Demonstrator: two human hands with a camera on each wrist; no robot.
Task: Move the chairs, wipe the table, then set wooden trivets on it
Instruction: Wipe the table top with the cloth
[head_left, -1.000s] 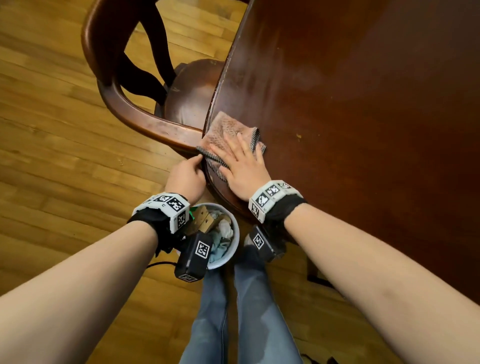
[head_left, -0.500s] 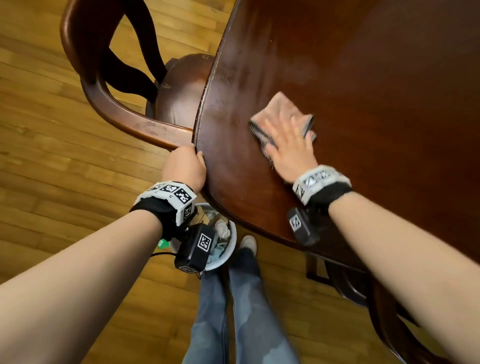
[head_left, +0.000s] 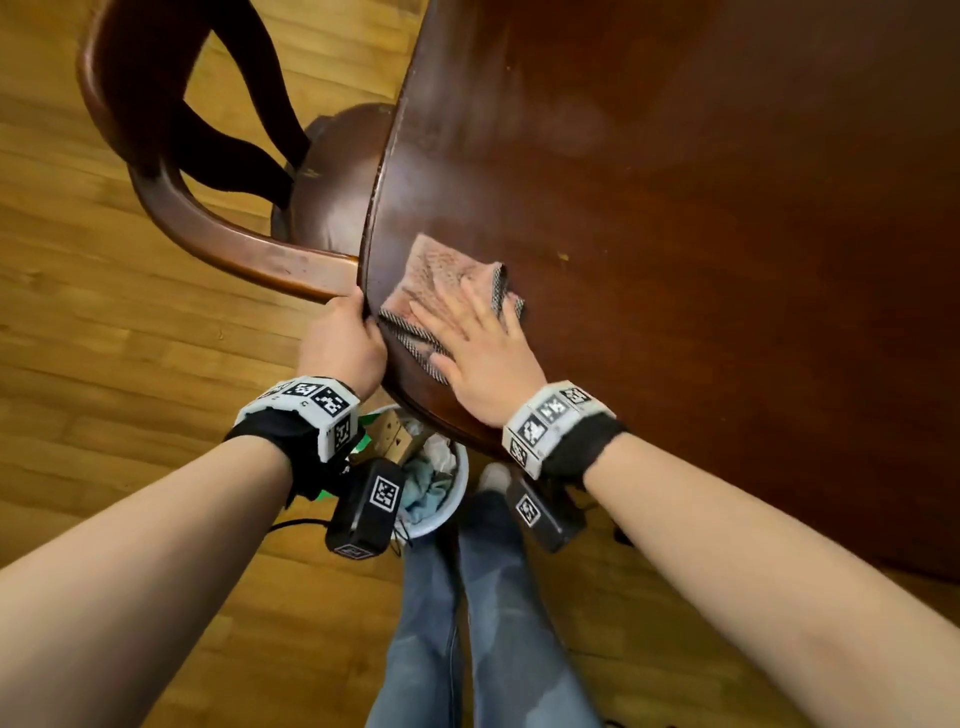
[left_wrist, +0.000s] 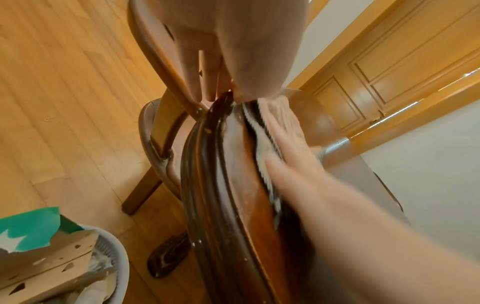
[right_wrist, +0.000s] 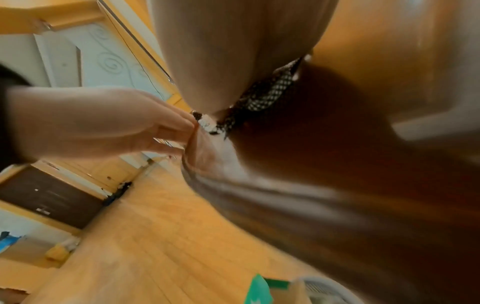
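Note:
A folded pinkish cloth (head_left: 441, 270) with a checked border lies on the dark wooden table (head_left: 675, 234), close to its rounded left edge. My right hand (head_left: 470, 335) presses flat on the cloth with the fingers spread. My left hand (head_left: 340, 338) rests against the table's edge right beside the cloth, fingers fairly straight and holding nothing, as the left wrist view shows (left_wrist: 197, 67). A dark wooden chair (head_left: 218, 234) stands at the left, its armrest touching the table edge by my left hand. No trivets are in view.
A pale waste bin (head_left: 457, 493) with cardboard and paper stands on the wood floor under the table edge, by my feet. A small yellow speck (head_left: 562, 255) lies on the table to the right of the cloth. Panelled doors (left_wrist: 389, 72) are behind.
My right hand has swept the cloth from farther in on the table back left to the edge beside my left hand. The left hand has stayed at the table edge.

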